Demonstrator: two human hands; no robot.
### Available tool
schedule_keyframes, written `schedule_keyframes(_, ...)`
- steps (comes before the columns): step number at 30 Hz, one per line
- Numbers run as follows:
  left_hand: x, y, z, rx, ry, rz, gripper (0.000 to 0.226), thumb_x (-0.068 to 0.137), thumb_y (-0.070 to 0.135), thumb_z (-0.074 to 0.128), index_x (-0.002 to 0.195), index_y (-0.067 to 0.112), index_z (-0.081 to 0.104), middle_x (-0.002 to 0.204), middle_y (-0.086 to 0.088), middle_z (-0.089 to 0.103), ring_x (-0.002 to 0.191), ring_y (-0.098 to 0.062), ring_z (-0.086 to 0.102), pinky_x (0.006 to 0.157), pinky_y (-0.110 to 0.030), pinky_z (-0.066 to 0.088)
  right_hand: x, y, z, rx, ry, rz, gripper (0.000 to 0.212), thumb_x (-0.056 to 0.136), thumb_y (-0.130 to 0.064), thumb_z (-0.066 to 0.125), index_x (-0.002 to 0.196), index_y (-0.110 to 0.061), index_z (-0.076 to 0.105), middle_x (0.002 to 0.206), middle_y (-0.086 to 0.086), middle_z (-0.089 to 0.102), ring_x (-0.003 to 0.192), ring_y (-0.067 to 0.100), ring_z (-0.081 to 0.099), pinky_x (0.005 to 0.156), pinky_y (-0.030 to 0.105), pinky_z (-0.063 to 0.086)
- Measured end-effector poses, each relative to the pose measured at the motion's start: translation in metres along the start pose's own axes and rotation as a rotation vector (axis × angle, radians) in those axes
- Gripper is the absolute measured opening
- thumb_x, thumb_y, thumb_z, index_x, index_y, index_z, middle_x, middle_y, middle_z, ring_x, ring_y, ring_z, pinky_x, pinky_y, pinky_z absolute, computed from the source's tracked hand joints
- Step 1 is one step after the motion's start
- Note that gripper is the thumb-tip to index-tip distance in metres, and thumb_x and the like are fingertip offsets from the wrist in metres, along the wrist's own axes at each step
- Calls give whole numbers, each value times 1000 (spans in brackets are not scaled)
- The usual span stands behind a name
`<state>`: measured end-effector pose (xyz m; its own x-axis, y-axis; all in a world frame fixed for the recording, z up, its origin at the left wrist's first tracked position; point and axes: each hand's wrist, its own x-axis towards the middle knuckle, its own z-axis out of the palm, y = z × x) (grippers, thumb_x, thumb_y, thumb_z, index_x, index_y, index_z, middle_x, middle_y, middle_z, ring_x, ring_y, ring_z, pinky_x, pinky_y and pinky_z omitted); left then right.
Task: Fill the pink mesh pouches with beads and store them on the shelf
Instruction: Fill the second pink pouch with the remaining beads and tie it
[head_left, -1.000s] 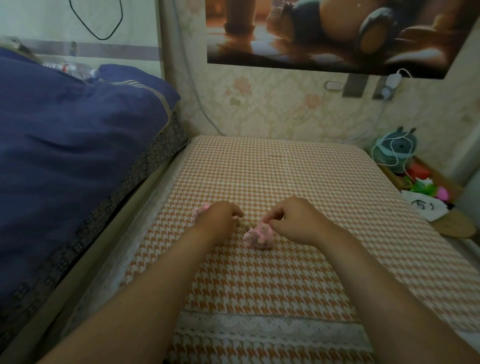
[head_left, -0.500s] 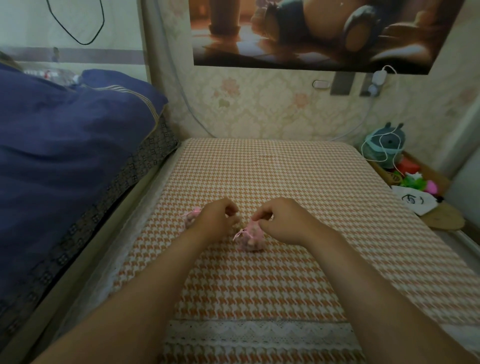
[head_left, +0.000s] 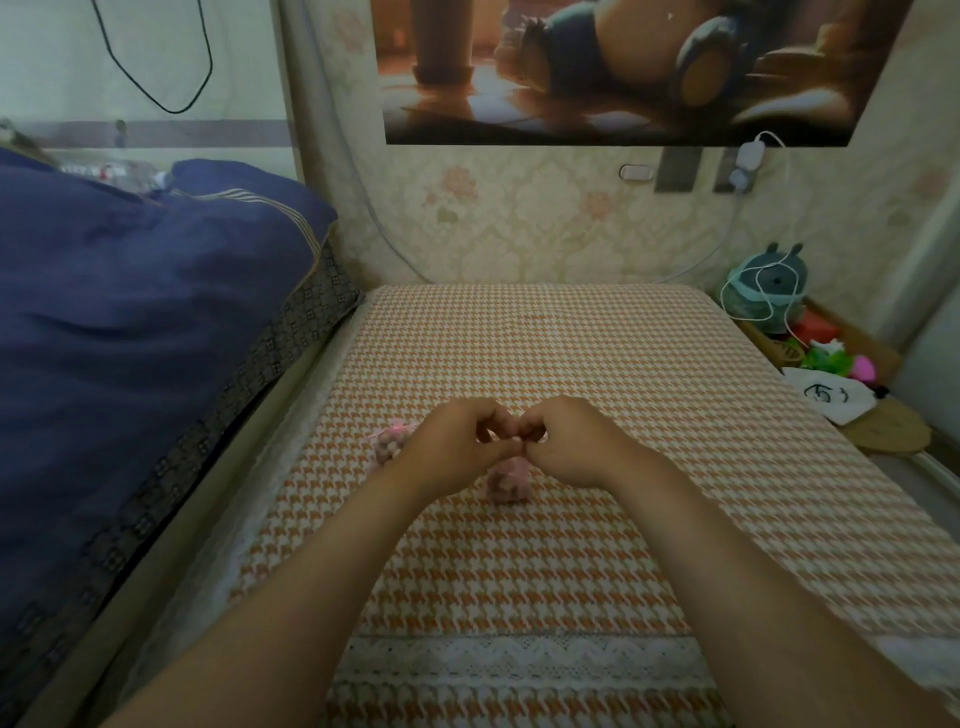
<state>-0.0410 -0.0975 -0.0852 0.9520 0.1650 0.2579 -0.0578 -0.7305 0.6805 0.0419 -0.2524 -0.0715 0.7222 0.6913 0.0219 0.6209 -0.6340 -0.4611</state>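
A bead-filled pink mesh pouch (head_left: 506, 482) sits on the houndstooth tablecloth (head_left: 571, 353) just below my two hands. My left hand (head_left: 454, 449) and my right hand (head_left: 574, 441) meet over its top. Their curled fingertips touch and pinch the gathered neck of the pouch. The drawstring itself is too small to make out. A second filled pink pouch (head_left: 390, 444) lies on the cloth to the left, partly hidden behind my left hand.
A dark blue quilt (head_left: 130, 338) is piled on the bed along the left. At the right stands a low wooden shelf (head_left: 883, 431) with a grey plush toy (head_left: 769, 291), a white cable, a white drawstring bag (head_left: 826, 397) and small colourful items. The wall closes off the back.
My left hand has moved right and joined my right hand over the nearer pouch's top. The camera view has shifted slightly.
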Motion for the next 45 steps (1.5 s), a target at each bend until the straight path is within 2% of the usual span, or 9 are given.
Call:
schedule_keyframes(2,0,0,3,52,21,7,11,82,26,77,84,30,66,86,14,66,79,-5,62,69,-18,48,-1,0,0,-6,1,-12,17,87,-34,59,91,-31,75,84,-7,72,81,14,67,77,44,59)
schedule_keyframes(5,5,0,3,86,53,9,12,80,28,79,84,30,68,93,12,62,80,-7,62,65,-9,43,-1,1,-1,-3,-5,-16,17,89,-28,60,90,-29,76,84,-6,72,81,15,67,77,45,58)
schedule_keyframes(10,12,-9,-3,30,20,-73,11,85,29,73,95,26,71,95,15,66,82,-1,62,65,-11,46,-2,2,-6,25,0,-32,27,93,-21,60,112,-28,76,114,-9,72,86,5,63,79,29,54)
schedule_keyframes(14,16,-29,-4,78,77,-140,10,93,18,63,98,21,71,91,15,63,74,4,55,60,-6,38,0,3,-7,30,7,-28,26,91,-18,62,110,-27,78,116,-9,73,100,8,66,90,31,55)
schedule_keyframes(24,15,-45,7,264,-183,-120,16,86,28,70,99,22,76,99,6,73,87,-8,65,79,-23,52,5,9,-4,24,14,-22,26,89,-17,63,106,-27,79,115,-9,74,104,6,66,93,31,55)
schedule_keyframes(33,17,-52,13,327,-181,-124,8,88,26,67,92,20,70,96,3,71,89,-16,65,80,-34,55,6,9,-1,44,6,-44,28,90,-14,61,105,-30,78,114,-12,73,97,2,64,83,21,51)
schedule_keyframes(39,20,-35,2,61,50,-118,15,91,26,68,104,19,67,97,7,66,84,-7,60,78,-21,50,5,6,-3,16,-2,-45,28,90,-18,60,109,-30,77,117,-11,72,103,5,65,90,29,54)
schedule_keyframes(42,15,-21,-4,-6,67,-83,13,89,28,70,100,22,69,89,14,66,79,4,60,67,-7,45,5,7,-3,13,-2,-35,29,91,-20,59,111,-31,76,118,-11,72,106,7,65,94,34,55)
schedule_keyframes(45,8,-12,-5,-50,41,-33,9,87,26,73,95,23,70,80,16,64,70,13,58,61,-3,42,5,7,-3,16,-2,-36,29,90,-20,60,110,-31,77,112,-9,74,102,9,67,91,36,55)
